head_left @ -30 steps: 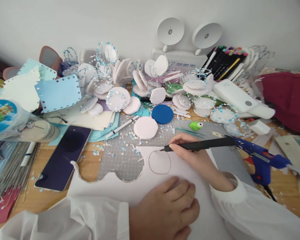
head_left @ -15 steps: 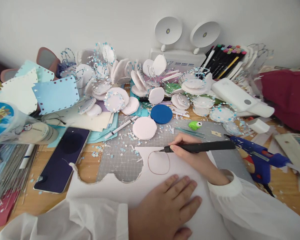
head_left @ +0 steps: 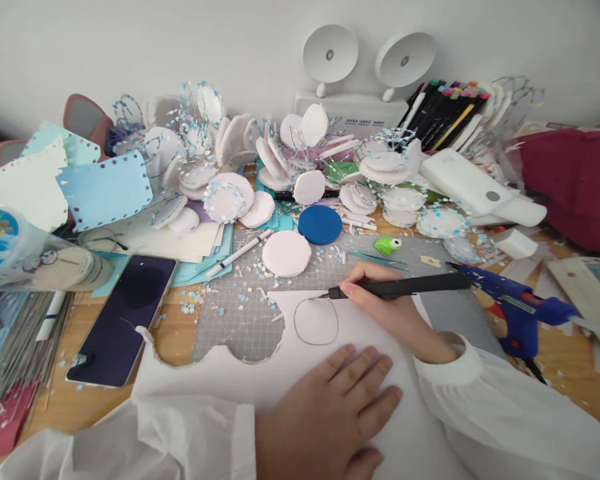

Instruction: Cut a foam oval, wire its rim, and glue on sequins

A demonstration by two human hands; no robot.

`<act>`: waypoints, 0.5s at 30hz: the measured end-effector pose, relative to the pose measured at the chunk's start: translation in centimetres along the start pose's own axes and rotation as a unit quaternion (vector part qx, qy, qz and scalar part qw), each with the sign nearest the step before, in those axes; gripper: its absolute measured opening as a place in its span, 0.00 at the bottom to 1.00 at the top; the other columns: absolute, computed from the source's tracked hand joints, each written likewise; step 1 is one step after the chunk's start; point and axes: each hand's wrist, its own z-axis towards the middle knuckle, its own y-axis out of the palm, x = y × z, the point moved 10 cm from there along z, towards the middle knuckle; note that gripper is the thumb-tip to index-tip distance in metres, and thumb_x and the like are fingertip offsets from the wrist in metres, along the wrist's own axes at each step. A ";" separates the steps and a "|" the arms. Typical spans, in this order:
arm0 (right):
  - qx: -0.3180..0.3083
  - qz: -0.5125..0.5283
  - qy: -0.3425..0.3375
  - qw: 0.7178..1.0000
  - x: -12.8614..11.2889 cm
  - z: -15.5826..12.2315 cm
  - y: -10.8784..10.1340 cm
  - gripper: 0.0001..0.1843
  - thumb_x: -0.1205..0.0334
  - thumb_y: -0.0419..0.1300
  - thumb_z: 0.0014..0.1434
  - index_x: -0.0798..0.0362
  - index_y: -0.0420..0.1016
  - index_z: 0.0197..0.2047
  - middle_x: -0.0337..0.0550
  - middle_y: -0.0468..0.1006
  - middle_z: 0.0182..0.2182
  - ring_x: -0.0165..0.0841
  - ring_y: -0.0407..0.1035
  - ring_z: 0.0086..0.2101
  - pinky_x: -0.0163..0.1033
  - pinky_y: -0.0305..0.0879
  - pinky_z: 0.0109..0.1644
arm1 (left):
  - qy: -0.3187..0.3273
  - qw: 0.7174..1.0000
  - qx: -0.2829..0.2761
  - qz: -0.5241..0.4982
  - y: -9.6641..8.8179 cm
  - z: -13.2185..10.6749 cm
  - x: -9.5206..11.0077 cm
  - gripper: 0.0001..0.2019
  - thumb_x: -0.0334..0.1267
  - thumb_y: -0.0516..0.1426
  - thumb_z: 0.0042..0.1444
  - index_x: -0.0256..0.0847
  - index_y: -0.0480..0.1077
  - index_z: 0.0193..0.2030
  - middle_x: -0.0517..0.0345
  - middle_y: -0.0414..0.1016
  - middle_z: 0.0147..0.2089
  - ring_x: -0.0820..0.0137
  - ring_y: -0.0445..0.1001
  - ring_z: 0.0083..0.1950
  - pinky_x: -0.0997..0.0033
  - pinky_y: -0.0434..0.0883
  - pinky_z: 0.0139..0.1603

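Note:
My left hand (head_left: 330,413) lies flat, fingers spread, on a white sheet of foam board (head_left: 220,380) whose far edge has rounded cut-outs. My right hand (head_left: 380,293) grips a thick black pen-shaped tool (head_left: 415,286), held almost level and pointing left. Its thin dark tip touches the top of a round outline (head_left: 316,321) on the sheet. Beyond the sheet sits a white foam disc (head_left: 287,253), with a blue round lid (head_left: 320,225) behind it. Under the sheet is a grey cutting mat (head_left: 220,330).
At left lie a phone (head_left: 123,320), a clear cup (head_left: 40,253) and thin wires. White discs and blue-flecked wire decorations crowd the back, near a twin-headed lamp (head_left: 353,107) and markers (head_left: 445,120). To the right are a blue glue gun (head_left: 520,307) and a green punch (head_left: 387,245).
The view has shifted slightly. The tool's tip stays at the top of the outline, with little visible movement. My left hand keeps its place on the sheet.

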 end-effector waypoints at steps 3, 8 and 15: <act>0.005 -0.009 0.001 1.000 0.0 0.0 -0.1 0.11 0.62 0.58 0.56 0.51 0.67 0.23 0.36 0.69 0.22 0.30 0.63 0.26 0.36 0.58 0.31 | 0.003 1.000 -0.003 -0.003 -0.1 0.0 0.0 0.28 0.48 0.43 0.65 0.35 0.50 0.67 0.44 0.47 0.72 0.59 0.46 0.72 0.59 0.38 0.70; 0.003 -0.003 -0.006 1.000 -0.1 -0.1 -0.2 0.11 0.62 0.57 0.56 0.51 0.66 0.23 0.35 0.68 0.21 0.29 0.62 0.26 0.36 0.58 0.31 | 0.009 1.000 -0.006 -0.009 -0.1 -0.1 0.1 0.28 0.48 0.42 0.66 0.34 0.50 0.67 0.43 0.48 0.72 0.59 0.46 0.72 0.59 0.39 0.70; 0.052 0.041 0.044 0.997 1.7 -0.5 -1.6 0.15 0.60 0.55 0.58 0.51 0.60 0.21 0.32 0.61 0.18 0.28 0.56 0.22 0.35 0.55 0.28 | 0.008 1.000 -0.011 -0.008 -0.2 0.0 0.1 0.27 0.47 0.42 0.66 0.34 0.51 0.67 0.44 0.48 0.72 0.58 0.47 0.72 0.58 0.39 0.70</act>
